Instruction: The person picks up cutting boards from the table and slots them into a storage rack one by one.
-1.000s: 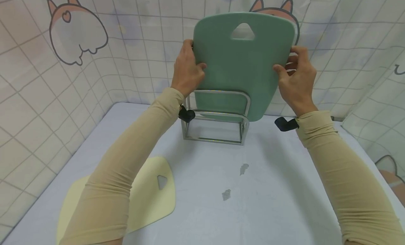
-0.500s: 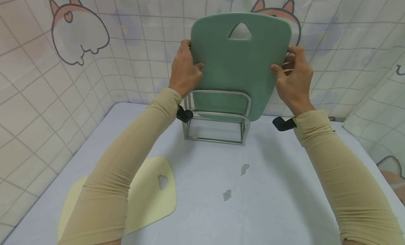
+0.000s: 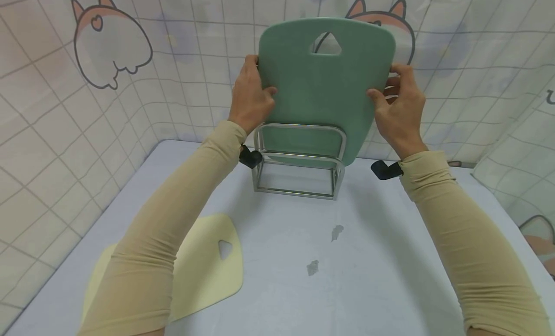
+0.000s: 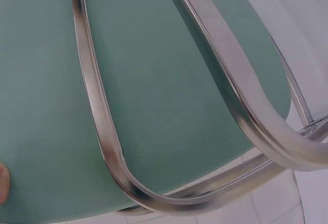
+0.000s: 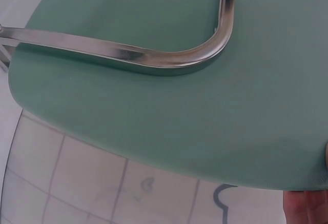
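Observation:
A green cutting board (image 3: 325, 85) with a cut-out handle hole near its top edge stands upright between my two hands. My left hand (image 3: 253, 97) grips its left edge, thumb on the front face and fingers behind. On the opposite edge my right hand (image 3: 401, 109) holds it the same way. The lower part of the board is behind the front bars of a shiny metal rack (image 3: 299, 157), and its lower right side sticks out past the rack. In the left wrist view, the rack's curved bars (image 4: 102, 126) cross in front of the green face.
A pale yellow cutting board (image 3: 208, 268) lies flat on the table at the left, partly hidden under the left sleeve. Two grey patches (image 3: 312, 267) mark the white tabletop in front of the rack. A tile-patterned curtain with cartoon animals hangs behind and at both sides.
Both hands and the green cutting board have shifted slightly left relative to the rack. The grip is the same, and the yellow board lies where it was.

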Demonstrator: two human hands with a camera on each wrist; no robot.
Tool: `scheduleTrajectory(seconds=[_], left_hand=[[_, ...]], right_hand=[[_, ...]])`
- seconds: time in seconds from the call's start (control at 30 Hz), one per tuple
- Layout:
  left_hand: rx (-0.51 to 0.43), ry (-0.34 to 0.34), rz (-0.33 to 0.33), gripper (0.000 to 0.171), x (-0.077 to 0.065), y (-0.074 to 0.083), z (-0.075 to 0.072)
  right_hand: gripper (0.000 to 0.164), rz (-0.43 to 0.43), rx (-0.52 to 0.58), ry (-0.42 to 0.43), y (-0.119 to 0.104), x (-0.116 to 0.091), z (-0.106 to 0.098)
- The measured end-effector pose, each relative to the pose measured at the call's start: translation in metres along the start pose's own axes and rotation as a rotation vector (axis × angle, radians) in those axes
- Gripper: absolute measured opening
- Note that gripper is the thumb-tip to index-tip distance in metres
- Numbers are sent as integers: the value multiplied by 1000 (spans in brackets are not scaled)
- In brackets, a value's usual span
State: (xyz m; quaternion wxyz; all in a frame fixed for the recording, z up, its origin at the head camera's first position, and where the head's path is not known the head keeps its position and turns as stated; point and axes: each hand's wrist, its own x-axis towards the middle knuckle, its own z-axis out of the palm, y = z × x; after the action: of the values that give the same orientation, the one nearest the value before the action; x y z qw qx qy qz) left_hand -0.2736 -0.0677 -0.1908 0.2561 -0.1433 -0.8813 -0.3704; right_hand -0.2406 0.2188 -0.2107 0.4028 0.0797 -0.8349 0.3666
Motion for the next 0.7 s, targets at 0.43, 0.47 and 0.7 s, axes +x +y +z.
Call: scheduleTrajectory(seconds=[0.43, 0.47, 0.7], left_hand=[[3, -2, 1, 52, 0, -3, -1], [4, -1, 0, 52, 0, -4, -2], [10, -2, -6, 52, 0, -6, -4]], right_hand=[[41, -13, 5, -5, 0, 0, 4], [41, -13, 5, -6, 0, 0, 4], [41, -14, 6, -14, -2, -1, 7]])
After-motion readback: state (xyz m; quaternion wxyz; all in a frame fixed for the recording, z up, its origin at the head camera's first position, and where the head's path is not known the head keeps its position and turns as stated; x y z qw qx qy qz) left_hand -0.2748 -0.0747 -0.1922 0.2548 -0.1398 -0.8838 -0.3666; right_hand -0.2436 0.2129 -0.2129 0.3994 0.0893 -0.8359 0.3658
